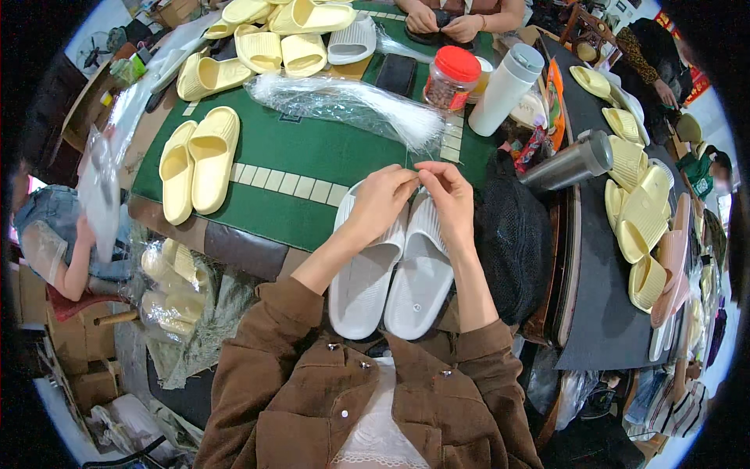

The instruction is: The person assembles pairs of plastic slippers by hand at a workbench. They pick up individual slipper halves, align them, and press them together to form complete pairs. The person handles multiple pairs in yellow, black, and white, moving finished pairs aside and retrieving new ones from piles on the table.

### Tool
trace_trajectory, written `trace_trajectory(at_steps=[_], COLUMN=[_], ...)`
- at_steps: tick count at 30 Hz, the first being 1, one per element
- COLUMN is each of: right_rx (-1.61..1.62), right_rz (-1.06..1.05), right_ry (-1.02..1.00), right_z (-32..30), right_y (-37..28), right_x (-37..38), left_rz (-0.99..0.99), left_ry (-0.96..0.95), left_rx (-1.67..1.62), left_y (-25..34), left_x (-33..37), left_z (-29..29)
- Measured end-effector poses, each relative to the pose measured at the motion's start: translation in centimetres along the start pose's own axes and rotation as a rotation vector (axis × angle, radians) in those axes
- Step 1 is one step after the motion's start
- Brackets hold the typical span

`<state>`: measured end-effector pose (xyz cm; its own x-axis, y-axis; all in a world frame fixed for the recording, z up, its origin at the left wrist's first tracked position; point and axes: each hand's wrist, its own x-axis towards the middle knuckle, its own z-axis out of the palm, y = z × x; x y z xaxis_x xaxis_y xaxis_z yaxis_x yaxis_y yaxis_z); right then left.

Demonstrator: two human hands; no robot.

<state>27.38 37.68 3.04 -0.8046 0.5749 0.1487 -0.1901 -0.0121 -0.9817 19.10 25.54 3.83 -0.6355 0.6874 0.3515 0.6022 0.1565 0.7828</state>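
Fingertips of both hands [414,195] pinch, seemingly, a thin tie above grey slippers [394,277].

Both forearms rise from the lower centre in brown sleeves; the left hand [380,202] and right hand [448,197] meet mid-frame, fingertips pinched together, wrists bent inward

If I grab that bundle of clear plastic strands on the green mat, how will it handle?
The bundle of clear plastic strands probably droops when lifted: it is long, thin and loose. It looks light and slippery, glossy in its film. Its frayed end near the red-lidded jar may shed strands.
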Motion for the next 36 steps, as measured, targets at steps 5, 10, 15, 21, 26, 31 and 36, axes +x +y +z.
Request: trace_trajectory(at_steps=[5, 10, 15, 21, 26, 31, 36], right_rx=[-0.026, 0.071, -0.060, 0.038, 0.026, -0.151, -0.088], right_rz=[-0.004, -0.022, -0.051, -0.015, -0.032, -0.097, -0.075], right_ry=[0.020, 0.121, 0.004, 0.058, 0.071, -0.018, 0.110], right_z=[0.2, -0.2, 0.2, 0.0, 0.0, 0.3, 0.2], right_y=[-0.1, -0.3, -0.1, 0.0, 0.1, 0.2, -0.3], right_x=[-0.2, 0.1, 0.1, 0.0, 0.2, 0.1, 0.0], left_rz=[-0.054, -0.011, 0.046, 0.040, 0.023, 0.053, 0.010], left_ry=[-0.009, 0.053, 0.077, 0.044, 0.027, 0.076, 0.003], left_rx=[-0.042, -0.148, -0.042, -0.003, 0.016, -0.020, 0.008], left_y=[0.4, -0.2, -0.7, -0.6, -0.7, -0.7, -0.7], left_x=[-0.1, 0.1, 0.0, 0.1, 0.1, 0.2, 0.0], left_z=[-0.3, 0.1, 0.3, 0.2, 0.1, 0.4, 0.4])
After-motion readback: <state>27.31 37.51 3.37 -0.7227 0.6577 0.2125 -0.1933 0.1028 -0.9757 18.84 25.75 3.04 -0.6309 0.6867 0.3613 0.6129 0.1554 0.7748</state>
